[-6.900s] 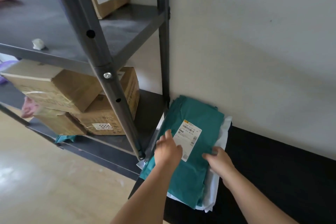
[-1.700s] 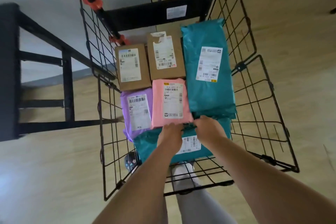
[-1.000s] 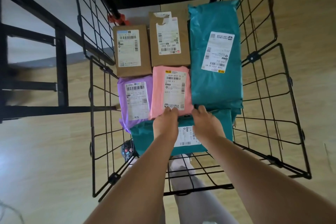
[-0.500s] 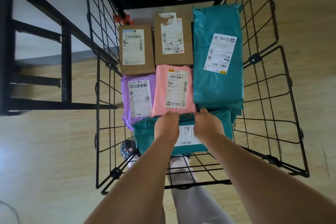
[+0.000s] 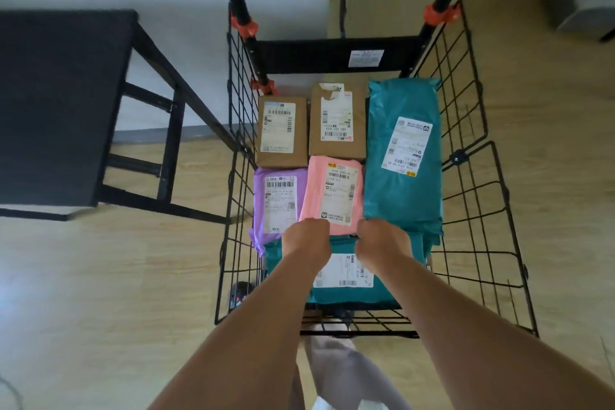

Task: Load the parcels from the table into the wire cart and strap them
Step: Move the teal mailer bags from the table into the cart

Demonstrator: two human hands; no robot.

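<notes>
Now, the left hand [image 5: 306,240] and right hand [image 5: 382,240] sit knuckles-up on the near teal parcel [image 5: 346,291] in the wire cart [image 5: 457,157] (fingers hidden, grip unclear); slide it flat against the pink parcel [image 5: 332,190], label upward.

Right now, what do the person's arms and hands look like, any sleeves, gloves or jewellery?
Both forearms are bare up to the frame edge. There are no sleeves, gloves, watch or bracelets on the left hand or right hand. No rings show, though much of each hand is hidden.
</notes>
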